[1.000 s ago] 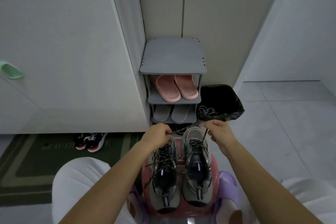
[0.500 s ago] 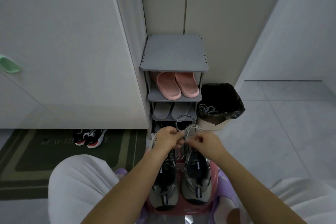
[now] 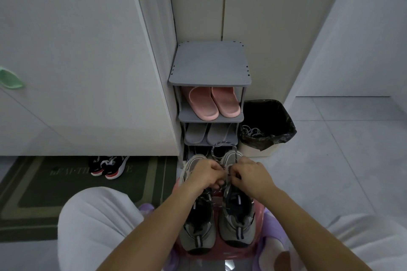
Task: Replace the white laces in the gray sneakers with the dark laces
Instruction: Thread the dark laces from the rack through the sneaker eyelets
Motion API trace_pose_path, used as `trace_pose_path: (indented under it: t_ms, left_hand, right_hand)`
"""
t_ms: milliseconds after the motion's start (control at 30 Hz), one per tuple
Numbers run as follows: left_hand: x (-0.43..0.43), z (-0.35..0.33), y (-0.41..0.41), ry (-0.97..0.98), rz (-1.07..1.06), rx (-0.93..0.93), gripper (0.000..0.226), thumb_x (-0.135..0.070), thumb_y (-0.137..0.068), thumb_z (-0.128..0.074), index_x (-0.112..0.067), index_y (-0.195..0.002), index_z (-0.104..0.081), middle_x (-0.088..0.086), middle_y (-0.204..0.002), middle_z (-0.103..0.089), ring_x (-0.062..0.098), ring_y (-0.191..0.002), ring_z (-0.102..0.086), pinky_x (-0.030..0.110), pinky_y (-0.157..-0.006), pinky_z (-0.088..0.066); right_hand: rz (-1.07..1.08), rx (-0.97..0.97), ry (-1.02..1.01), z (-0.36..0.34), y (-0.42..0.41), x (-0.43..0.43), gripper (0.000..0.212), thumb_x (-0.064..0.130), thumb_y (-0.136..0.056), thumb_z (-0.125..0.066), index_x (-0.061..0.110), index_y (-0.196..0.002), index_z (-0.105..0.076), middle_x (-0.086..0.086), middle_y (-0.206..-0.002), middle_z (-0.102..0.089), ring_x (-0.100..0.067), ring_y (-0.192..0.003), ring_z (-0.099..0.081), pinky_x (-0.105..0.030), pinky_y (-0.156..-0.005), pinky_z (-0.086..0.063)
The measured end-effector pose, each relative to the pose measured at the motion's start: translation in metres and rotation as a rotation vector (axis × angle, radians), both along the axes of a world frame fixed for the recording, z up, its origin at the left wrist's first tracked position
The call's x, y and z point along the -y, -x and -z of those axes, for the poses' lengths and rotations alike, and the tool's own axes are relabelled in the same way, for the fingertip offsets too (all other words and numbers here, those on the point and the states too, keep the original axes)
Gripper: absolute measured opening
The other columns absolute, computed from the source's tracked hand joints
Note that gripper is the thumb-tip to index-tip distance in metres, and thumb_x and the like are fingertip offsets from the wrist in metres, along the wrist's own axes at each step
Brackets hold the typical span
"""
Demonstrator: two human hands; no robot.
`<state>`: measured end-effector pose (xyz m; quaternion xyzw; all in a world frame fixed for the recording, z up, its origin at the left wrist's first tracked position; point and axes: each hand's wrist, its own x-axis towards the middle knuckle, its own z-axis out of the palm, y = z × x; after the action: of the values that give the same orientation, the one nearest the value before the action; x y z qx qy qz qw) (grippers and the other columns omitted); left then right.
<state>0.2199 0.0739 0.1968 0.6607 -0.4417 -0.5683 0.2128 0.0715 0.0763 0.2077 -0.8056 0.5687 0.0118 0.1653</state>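
Two gray sneakers stand side by side on a pink stool between my knees, the left sneaker and the right sneaker, both threaded with dark laces. My left hand and my right hand meet over the front of the right sneaker, each pinching the dark lace. A loop of that lace arches up beyond my fingers. The white laces lie in the black-lined bin.
A gray shoe rack stands ahead against the wall, holding pink slippers and gray slippers. The bin sits right of it. Black and red sneakers rest on a green mat to the left.
My hands came together from either side of the shoes to meet over the right sneaker, and a loop of dark lace now stands up beyond them.
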Motion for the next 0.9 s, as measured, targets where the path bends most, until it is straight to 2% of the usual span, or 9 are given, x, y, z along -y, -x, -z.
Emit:
trace_pose_path:
  t_ms: [67, 133, 267, 333, 500, 600, 767, 900]
  left_hand:
    - [0.0, 0.002, 0.003, 0.029, 0.021, 0.091, 0.013, -0.015, -0.086, -0.066, -0.015, -0.075, -0.059, 0.001, -0.061, -0.062, 0.016, -0.056, -0.06, 0.033, -0.066, -0.056]
    - [0.0, 0.004, 0.005, 0.051, -0.007, 0.129, 0.015, -0.013, -0.086, -0.065, -0.017, -0.074, -0.056, 0.002, -0.061, -0.062, 0.017, -0.057, -0.06, 0.033, -0.064, -0.055]
    - [0.0, 0.007, 0.009, 0.075, 0.022, 0.204, 0.023, -0.009, -0.083, -0.064, -0.016, -0.063, -0.055, 0.002, -0.057, -0.06, 0.011, -0.045, -0.052, 0.02, -0.046, -0.043]
    - [0.0, 0.006, 0.011, 0.097, 0.044, 0.251, 0.026, -0.009, -0.083, -0.063, -0.017, -0.06, -0.053, 0.0, -0.056, -0.059, 0.009, -0.042, -0.049, 0.017, -0.042, -0.04]
    - [0.001, 0.011, 0.01, 0.096, -0.047, 0.26, 0.016, -0.015, -0.082, -0.067, -0.015, -0.071, -0.055, 0.005, -0.061, -0.063, 0.016, -0.049, -0.058, 0.028, -0.055, -0.052]
    - [0.002, 0.013, 0.009, 0.091, -0.042, 0.26, 0.019, -0.016, -0.08, -0.068, -0.016, -0.071, -0.052, 0.011, -0.071, -0.068, 0.022, -0.059, -0.064, 0.035, -0.061, -0.056]
    - [0.002, 0.012, 0.008, 0.091, -0.02, 0.284, 0.022, -0.013, -0.079, -0.066, -0.017, -0.07, -0.047, 0.007, -0.069, -0.063, 0.022, -0.058, -0.06, 0.031, -0.059, -0.051]
    - [0.002, 0.011, 0.011, 0.112, 0.051, 0.319, 0.02, -0.011, -0.077, -0.066, -0.019, -0.069, -0.049, 0.0, -0.066, -0.057, 0.013, -0.053, -0.054, 0.024, -0.052, -0.044]
  right_hand:
    - [0.052, -0.006, 0.01, 0.004, 0.004, 0.001, 0.026, 0.032, -0.095, -0.043, 0.019, -0.106, -0.063, -0.001, -0.112, -0.054, -0.021, -0.103, -0.056, -0.032, -0.087, -0.039]
    - [0.115, 0.006, -0.024, 0.01, 0.008, 0.0, 0.026, 0.032, -0.096, -0.042, 0.019, -0.106, -0.063, -0.003, -0.112, -0.056, -0.023, -0.099, -0.058, -0.032, -0.086, -0.041]
    - [0.086, -0.006, -0.115, 0.018, 0.011, -0.004, 0.026, 0.031, -0.095, -0.044, 0.023, -0.108, -0.064, -0.005, -0.115, -0.054, -0.024, -0.101, -0.058, -0.032, -0.088, -0.041]
    - [0.081, -0.004, -0.123, 0.019, 0.011, -0.004, 0.027, 0.031, -0.095, -0.044, 0.023, -0.11, -0.064, -0.005, -0.117, -0.053, -0.024, -0.103, -0.057, -0.033, -0.089, -0.041]
    - [0.097, 0.004, -0.142, 0.019, 0.011, -0.003, 0.027, 0.032, -0.095, -0.045, 0.023, -0.111, -0.064, -0.005, -0.117, -0.052, -0.023, -0.104, -0.056, -0.032, -0.091, -0.042]
    - [0.107, 0.015, -0.153, 0.021, 0.011, -0.002, 0.026, 0.032, -0.094, -0.046, 0.024, -0.111, -0.064, -0.004, -0.117, -0.052, -0.022, -0.104, -0.056, -0.032, -0.093, -0.043]
    - [0.113, 0.036, -0.161, 0.022, 0.012, -0.002, 0.027, 0.033, -0.094, -0.046, 0.028, -0.113, -0.064, -0.004, -0.118, -0.052, -0.021, -0.104, -0.057, -0.032, -0.093, -0.044]
    - [0.12, 0.065, -0.172, 0.024, 0.01, -0.001, 0.029, 0.034, -0.094, -0.047, 0.033, -0.117, -0.063, -0.003, -0.118, -0.052, -0.02, -0.107, -0.055, -0.033, -0.095, -0.043]
